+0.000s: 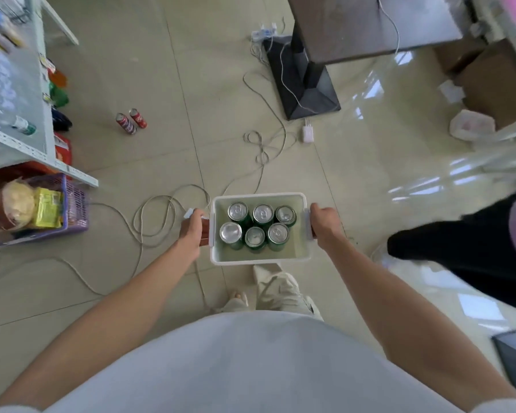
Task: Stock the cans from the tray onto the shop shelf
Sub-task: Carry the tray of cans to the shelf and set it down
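Note:
I hold a white plastic tray (259,259) in front of me above the tiled floor. Several green cans (258,226) with silver tops stand upright inside it in two rows. My left hand (191,231) is closed around the tray's left handle and my right hand (323,223) grips its right handle. The white shop shelf (15,144) stands to my far left, with bottles and small goods on it. Two red cans (131,122) stand on the floor beyond the shelf's edge.
A purple basket (72,210) of snack packs sits under the shelf end. White cables (161,216) loop across the floor ahead, with a charger (308,133). A dark table pedestal (304,81) stands ahead; another person's leg (459,248) is at the right, cardboard boxes (495,81) beyond.

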The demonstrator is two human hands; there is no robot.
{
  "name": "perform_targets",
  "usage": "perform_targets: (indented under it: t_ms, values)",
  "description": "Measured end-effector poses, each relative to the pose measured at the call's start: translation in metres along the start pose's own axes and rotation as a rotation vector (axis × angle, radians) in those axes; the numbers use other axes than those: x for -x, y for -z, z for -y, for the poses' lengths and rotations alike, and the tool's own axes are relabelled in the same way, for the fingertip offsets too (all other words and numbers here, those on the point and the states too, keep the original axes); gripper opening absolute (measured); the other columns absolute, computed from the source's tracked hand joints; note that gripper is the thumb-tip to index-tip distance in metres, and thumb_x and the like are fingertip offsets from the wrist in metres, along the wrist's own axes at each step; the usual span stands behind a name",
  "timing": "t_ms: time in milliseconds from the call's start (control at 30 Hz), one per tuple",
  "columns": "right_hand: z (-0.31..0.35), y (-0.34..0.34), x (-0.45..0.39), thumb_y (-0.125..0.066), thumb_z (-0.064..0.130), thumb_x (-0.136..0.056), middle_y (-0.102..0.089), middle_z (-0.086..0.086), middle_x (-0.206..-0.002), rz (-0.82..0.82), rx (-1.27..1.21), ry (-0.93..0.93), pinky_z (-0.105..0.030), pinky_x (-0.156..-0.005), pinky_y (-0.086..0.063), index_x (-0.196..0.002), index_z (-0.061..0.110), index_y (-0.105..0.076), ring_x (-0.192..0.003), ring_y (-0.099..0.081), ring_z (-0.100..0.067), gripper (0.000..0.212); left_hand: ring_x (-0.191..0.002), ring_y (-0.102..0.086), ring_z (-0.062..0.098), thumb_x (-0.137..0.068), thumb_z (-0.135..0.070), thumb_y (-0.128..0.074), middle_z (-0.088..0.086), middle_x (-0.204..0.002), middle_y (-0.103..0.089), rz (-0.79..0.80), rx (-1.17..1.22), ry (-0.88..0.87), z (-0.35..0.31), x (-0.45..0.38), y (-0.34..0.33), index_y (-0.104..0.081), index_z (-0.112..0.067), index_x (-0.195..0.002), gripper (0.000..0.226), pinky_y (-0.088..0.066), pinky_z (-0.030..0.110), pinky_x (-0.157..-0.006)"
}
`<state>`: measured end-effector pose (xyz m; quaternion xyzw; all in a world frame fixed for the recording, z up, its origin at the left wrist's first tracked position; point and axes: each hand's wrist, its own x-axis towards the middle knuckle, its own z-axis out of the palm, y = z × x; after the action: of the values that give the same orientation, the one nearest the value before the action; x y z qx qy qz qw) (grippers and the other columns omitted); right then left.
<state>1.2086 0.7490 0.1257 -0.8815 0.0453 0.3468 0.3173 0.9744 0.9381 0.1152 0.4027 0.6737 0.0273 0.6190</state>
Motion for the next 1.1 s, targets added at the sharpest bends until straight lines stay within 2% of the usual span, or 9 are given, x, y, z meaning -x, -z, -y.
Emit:
perform_targets:
  t_ms: [67, 133, 200, 300, 433, 533, 667, 933, 1100]
  values:
    - [0.029, 0.003, -0.021, -0.048, 0.031, -0.092, -0.056, -0.016, -0.074, 0.008, 0.018, 0.023, -0.036, -0.065, -0.048, -0.076, -0.004, -0.062, -0.071, -0.056, -0.028, 0.04, -0.071, -0.057, 0.025, -0.09, -0.036, -0.05, 0.014, -0.088, -0.063, -0.02, 0.021, 0.016, -0.021, -0.007, -0.009, -0.059, -0.01, -0.095, 0.027, -0.047, 0.029, -0.062]
    - [0.061, 0.005, -0.044, -0.049, 0.031, -0.092, -0.055, -0.014, -0.074, 0.025, 0.032, 0.03, -0.033, -0.065, -0.044, -0.076, -0.002, -0.061, -0.07, -0.054, -0.028, 0.039, -0.065, -0.056, 0.024, -0.09, -0.034, -0.049, 0.011, -0.079, -0.061, -0.035, 0.048, 0.028, -0.051, -0.015, -0.02, -0.056, -0.011, -0.086, 0.024, -0.046, 0.027, -0.057]
    - [0.092, 0.006, -0.068, -0.049, 0.03, -0.092, -0.053, -0.014, -0.075, 0.045, 0.034, 0.047, -0.033, -0.065, -0.042, -0.077, -0.001, -0.059, -0.072, -0.052, -0.028, 0.036, -0.058, -0.053, 0.023, -0.09, -0.033, -0.049, 0.009, -0.073, -0.058, -0.052, 0.066, 0.021, -0.079, -0.025, -0.027, -0.054, -0.013, -0.08, 0.023, -0.044, 0.026, -0.054]
    - [0.135, 0.002, -0.097, -0.047, 0.028, -0.092, -0.049, -0.008, -0.068, 0.088, 0.042, 0.06, -0.033, -0.066, -0.042, -0.069, 0.002, -0.053, -0.073, -0.051, -0.027, 0.035, -0.061, -0.054, 0.025, -0.088, -0.035, -0.048, 0.011, -0.078, -0.06, -0.049, 0.08, 0.024, -0.119, -0.043, -0.032, -0.056, -0.012, -0.084, 0.024, -0.045, 0.028, -0.058]
    - [0.189, -0.007, -0.128, -0.046, 0.03, -0.092, -0.047, -0.005, -0.065, 0.086, 0.058, 0.068, -0.032, -0.066, -0.042, -0.066, 0.006, -0.051, -0.073, -0.052, -0.028, 0.035, -0.057, -0.053, 0.023, -0.083, -0.036, -0.05, 0.007, -0.07, -0.059, -0.049, 0.087, 0.03, -0.17, -0.072, -0.036, -0.055, -0.016, -0.073, 0.023, -0.043, 0.026, -0.056]
    - [0.232, -0.019, -0.152, -0.045, 0.031, -0.092, -0.05, -0.007, -0.071, 0.117, 0.056, 0.051, -0.032, -0.066, -0.043, -0.076, 0.005, -0.056, -0.075, -0.053, -0.029, 0.033, -0.062, -0.054, 0.024, -0.084, -0.034, -0.052, 0.008, -0.073, -0.06, -0.069, 0.089, 0.023, -0.205, -0.1, -0.038, -0.057, -0.015, -0.076, 0.021, -0.045, 0.027, -0.06]
    - [0.281, -0.037, -0.179, -0.045, 0.032, -0.095, -0.059, -0.014, -0.091, 0.122, 0.049, 0.041, -0.038, -0.074, -0.052, -0.097, 0.003, -0.061, -0.085, -0.059, -0.032, 0.033, -0.066, -0.055, 0.024, -0.088, -0.033, -0.051, 0.01, -0.077, -0.061, -0.045, 0.071, 0.028, -0.25, -0.139, -0.038, -0.059, -0.014, -0.081, 0.022, -0.047, 0.029, -0.061]
    - [0.378, -0.074, -0.22, -0.044, 0.03, -0.098, -0.056, -0.016, -0.098, 0.095, 0.022, 0.054, -0.036, -0.076, -0.048, -0.1, 0.005, -0.052, -0.089, -0.056, -0.029, 0.027, -0.066, -0.058, 0.023, -0.09, -0.036, -0.053, 0.008, -0.076, -0.062, 0.005, 0.102, 0.077, -0.344, -0.2, -0.025, -0.058, -0.013, -0.082, 0.025, -0.051, 0.03, -0.063]
    - [0.431, -0.096, -0.247, -0.04, 0.032, -0.098, -0.055, -0.015, -0.098, 0.114, 0.092, 0.063, -0.035, -0.073, -0.047, -0.101, 0.005, -0.058, -0.088, -0.055, -0.029, 0.032, -0.074, -0.06, 0.025, -0.089, -0.039, -0.053, 0.01, -0.083, -0.064, 0.015, 0.087, 0.1, -0.387, -0.234, -0.017, -0.061, -0.011, -0.093, 0.029, -0.054, 0.035, -0.08]
